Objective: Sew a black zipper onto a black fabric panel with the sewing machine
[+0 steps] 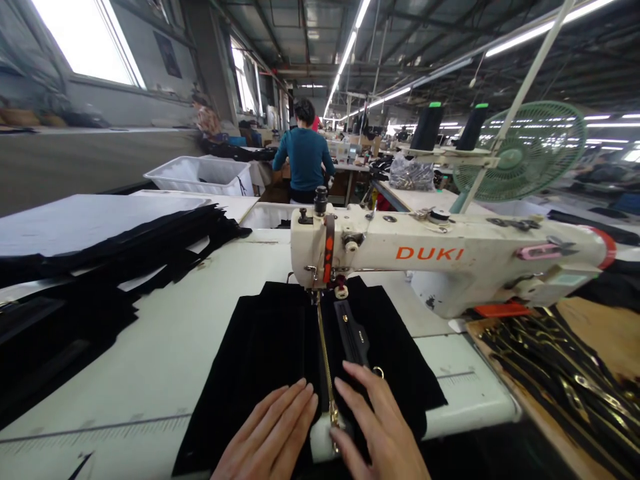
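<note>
Seemingly mid-seam: zipper (325, 347) onto black fabric (260, 340), with straight, even feeding called for next.
The zipper runs from the sewing machine (380, 243) down between the hands: the left hand (274, 432) flat on the fabric, fingers together; the right hand (383, 427) with fingers spread, thumb at the zipper pull (334, 415).

I'm in a sewing workshop. A sewing machine (370, 243) stands before me, with thread cones (427, 128) behind it and black fabric (65, 333) stacked to the left.
</note>
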Tool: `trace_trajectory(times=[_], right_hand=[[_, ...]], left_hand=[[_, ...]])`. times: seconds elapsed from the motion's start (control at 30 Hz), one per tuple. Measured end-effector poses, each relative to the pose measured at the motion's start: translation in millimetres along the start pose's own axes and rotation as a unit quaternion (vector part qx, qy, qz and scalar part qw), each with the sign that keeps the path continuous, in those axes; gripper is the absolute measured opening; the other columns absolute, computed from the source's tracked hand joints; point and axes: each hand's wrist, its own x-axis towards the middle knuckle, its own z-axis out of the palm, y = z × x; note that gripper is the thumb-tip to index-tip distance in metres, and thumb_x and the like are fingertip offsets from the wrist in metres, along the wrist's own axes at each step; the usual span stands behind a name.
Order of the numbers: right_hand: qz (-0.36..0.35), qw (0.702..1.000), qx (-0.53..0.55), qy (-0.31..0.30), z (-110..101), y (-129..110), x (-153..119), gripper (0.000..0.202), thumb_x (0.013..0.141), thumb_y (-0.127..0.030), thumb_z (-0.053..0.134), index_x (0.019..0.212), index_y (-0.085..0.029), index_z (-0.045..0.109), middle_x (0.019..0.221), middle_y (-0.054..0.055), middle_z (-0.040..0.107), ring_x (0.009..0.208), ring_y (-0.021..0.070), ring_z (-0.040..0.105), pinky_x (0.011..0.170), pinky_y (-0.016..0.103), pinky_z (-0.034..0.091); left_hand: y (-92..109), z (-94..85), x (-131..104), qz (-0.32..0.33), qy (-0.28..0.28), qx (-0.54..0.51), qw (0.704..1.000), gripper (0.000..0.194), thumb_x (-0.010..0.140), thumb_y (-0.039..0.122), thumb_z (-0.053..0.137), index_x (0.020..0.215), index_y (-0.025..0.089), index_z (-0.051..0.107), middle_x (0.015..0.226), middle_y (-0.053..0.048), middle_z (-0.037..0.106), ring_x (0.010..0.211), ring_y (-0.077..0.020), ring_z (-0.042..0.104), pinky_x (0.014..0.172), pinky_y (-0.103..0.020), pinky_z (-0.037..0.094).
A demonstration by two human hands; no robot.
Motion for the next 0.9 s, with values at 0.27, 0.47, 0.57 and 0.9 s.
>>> trace_trajectory(times=[0.27, 0.47, 0.57, 0.9], right_hand=[[-0.049, 0.998, -0.013, 0.021, 0.8, -2.6, 13.1, 0.025, 0.093, -0.012, 0.057, 0.112, -0.024, 0.069, 0.099, 0.002, 0.075, 0.098, 0.0216, 0.071, 0.102, 0.042, 0.054], [-0.025, 0.998, 0.019, 0.062, 3.2, -9.2, 21.8, 0.014, 0.09, -0.015, 0.062, 0.093, -0.026, 0.069, 0.087, -0.001, 0.074, 0.088, 0.0208, 0.07, 0.1, 0.045, 0.053], [0.005, 0.998, 0.051, 0.039, 2.3, -11.1, 24.5, 0.014, 0.088, -0.013, 0.063, 0.086, -0.026, 0.066, 0.084, -0.002, 0.072, 0.082, 0.0187, 0.069, 0.1, 0.045, 0.051], [0.023, 0.999, 0.033, -0.032, 2.7, -3.3, 14.4, 0.025, 0.09, -0.017, 0.064, 0.11, -0.031, 0.067, 0.094, -0.001, 0.068, 0.09, 0.0182, 0.069, 0.104, 0.048, 0.048]], left_hand=[[-0.3, 2.1, 2.8, 0.014, 0.016, 0.012, 1.0, 0.051, 0.088, -0.008, 0.034, 0.122, 0.013, 0.066, 0.125, -0.003, 0.07, 0.123, -0.014, 0.06, 0.118, -0.029, 0.03], [1.0, 2.1, 1.2, 0.006, 0.014, 0.005, 1.0, 0.049, 0.09, -0.006, 0.035, 0.121, 0.014, 0.067, 0.123, -0.003, 0.071, 0.12, -0.0142, 0.062, 0.114, -0.026, 0.037], [0.8, 3.4, -0.6, 0.013, 0.006, -0.001, 1.0, 0.051, 0.089, -0.008, 0.034, 0.121, 0.012, 0.067, 0.124, -0.004, 0.071, 0.121, -0.0151, 0.062, 0.113, -0.026, 0.039], [-6.3, 1.2, -2.9, 0.002, -0.03, -0.056, 0.998, 0.045, 0.092, 0.004, 0.039, 0.129, 0.013, 0.062, 0.127, -0.007, 0.069, 0.12, -0.0187, 0.063, 0.106, -0.029, 0.047]])
